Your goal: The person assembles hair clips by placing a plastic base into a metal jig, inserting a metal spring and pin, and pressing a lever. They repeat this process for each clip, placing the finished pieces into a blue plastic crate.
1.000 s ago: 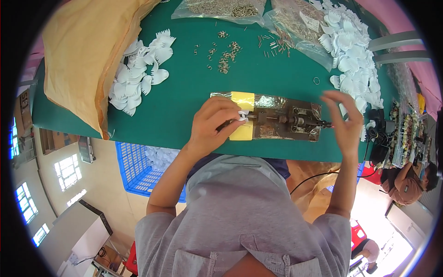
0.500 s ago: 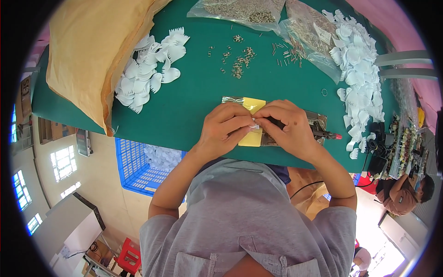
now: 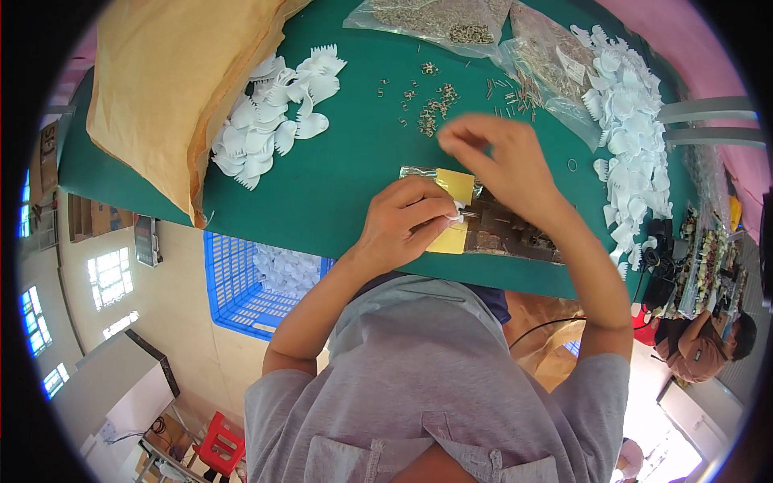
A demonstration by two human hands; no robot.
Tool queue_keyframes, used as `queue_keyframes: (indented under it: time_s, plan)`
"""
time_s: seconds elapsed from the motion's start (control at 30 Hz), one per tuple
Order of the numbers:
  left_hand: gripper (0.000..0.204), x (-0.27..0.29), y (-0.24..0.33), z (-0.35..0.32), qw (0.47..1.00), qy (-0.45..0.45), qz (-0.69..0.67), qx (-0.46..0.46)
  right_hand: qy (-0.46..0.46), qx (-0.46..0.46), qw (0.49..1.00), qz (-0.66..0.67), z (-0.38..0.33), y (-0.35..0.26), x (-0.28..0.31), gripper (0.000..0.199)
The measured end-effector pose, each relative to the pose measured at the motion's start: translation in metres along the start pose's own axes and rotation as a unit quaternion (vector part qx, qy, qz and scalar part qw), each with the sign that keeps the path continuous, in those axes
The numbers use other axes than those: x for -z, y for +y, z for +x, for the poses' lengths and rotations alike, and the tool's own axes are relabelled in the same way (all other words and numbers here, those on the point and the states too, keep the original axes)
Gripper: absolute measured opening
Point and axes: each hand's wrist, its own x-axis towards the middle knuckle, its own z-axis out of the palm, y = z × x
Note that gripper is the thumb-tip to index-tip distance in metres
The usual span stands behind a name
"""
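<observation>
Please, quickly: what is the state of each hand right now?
Left hand: closed, its grip on a small white piece.
Right hand: blurred near the small metal clips; cannot tell whether it holds anything.

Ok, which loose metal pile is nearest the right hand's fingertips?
The curled clips, close to the blurred fingertips of the right hand; the straight pins lie farther right.

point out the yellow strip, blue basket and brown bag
yellow strip point(image 3: 455, 186), head view, its upper part
blue basket point(image 3: 231, 282), head view, its left wall
brown bag point(image 3: 173, 101), head view, middle of its side
</observation>
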Motion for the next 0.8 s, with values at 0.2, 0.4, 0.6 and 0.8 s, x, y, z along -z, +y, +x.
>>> queue_keyframes:
  time_s: [0.2, 0.4, 0.6, 0.8]
  plan:
    - [0.015, -0.001, 0.001, 0.001, 1.000, 0.014, -0.015, 0.016, -0.083, 0.147, 0.969, -0.183, 0.061, 0.022, -0.041, 0.018]
    - [0.018, 0.003, 0.000, 0.000, 1.000, -0.010, -0.025, 0.016, -0.073, 0.175, 0.968, -0.165, 0.060, 0.039, -0.048, 0.018]
    - [0.018, 0.001, 0.001, 0.002, 1.000, -0.008, -0.030, 0.005, -0.108, 0.247, 0.948, -0.168, 0.076, 0.043, -0.039, 0.017]
    - [0.013, 0.000, 0.003, -0.001, 0.999, 0.010, -0.035, 0.023, -0.070, 0.116, 0.990, -0.036, 0.055, 0.016, -0.021, 0.017]
